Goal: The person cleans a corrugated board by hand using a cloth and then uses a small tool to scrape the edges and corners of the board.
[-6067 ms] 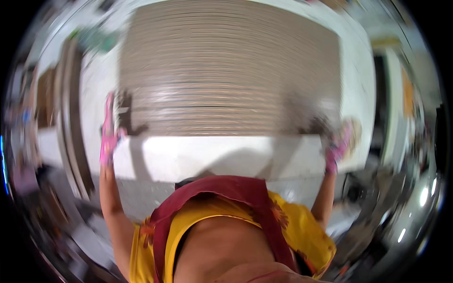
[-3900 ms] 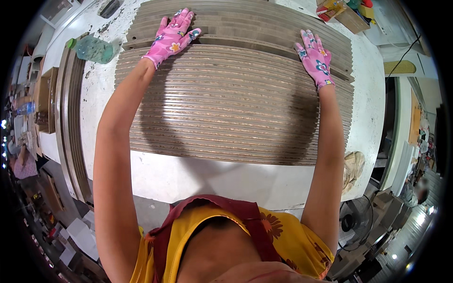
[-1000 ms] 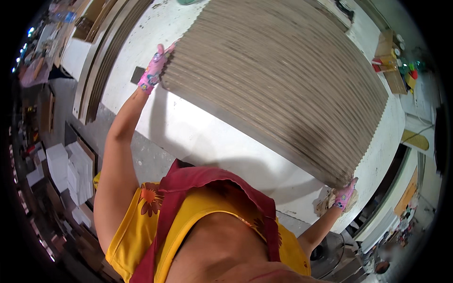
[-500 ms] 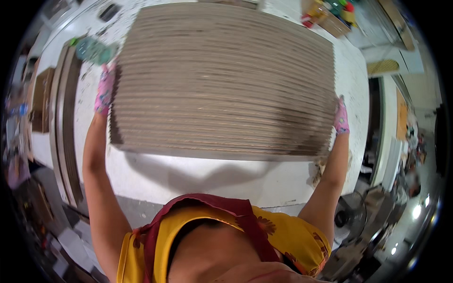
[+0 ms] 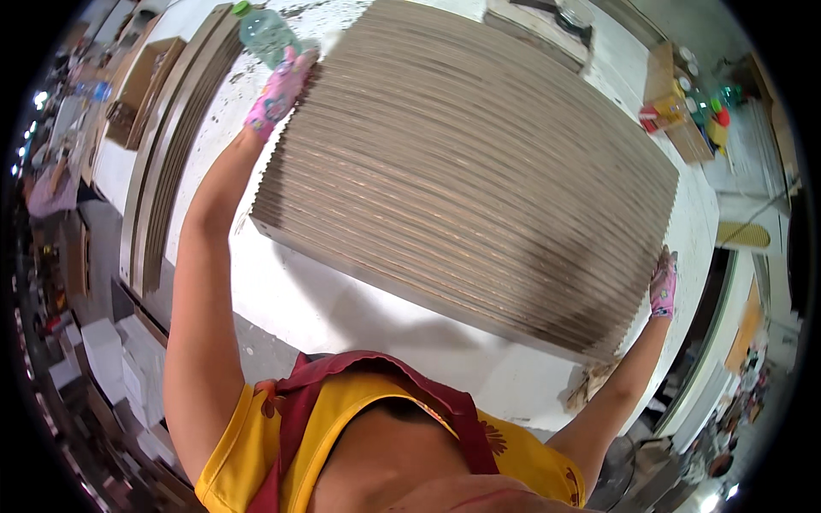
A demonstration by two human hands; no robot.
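A broad row of grey-brown strips (image 5: 462,171), packed side by side with many thin edges facing up, lies across the white table. Its short ends look jagged where the strip ends do not line up. My left hand (image 5: 282,90), in a pink patterned glove, presses against the left end of the strips near the far corner. At the right end, my right hand (image 5: 664,286), gloved the same way, holds the strips towards the near corner; its fingers are partly hidden along the edge. Just beyond my left hand lies a clear bottle with a green cap (image 5: 265,36).
More long strips (image 5: 167,162) lie along the table's left side beside a cardboard box (image 5: 145,90). A flat block with a tool (image 5: 539,32) sits at the far edge. A carton of bottles (image 5: 684,111) stands far right. A crumpled cloth (image 5: 590,385) lies near right.
The whole view has turned clockwise, so table and strips now slant down to the right. My hands stay at both ends of the strips.
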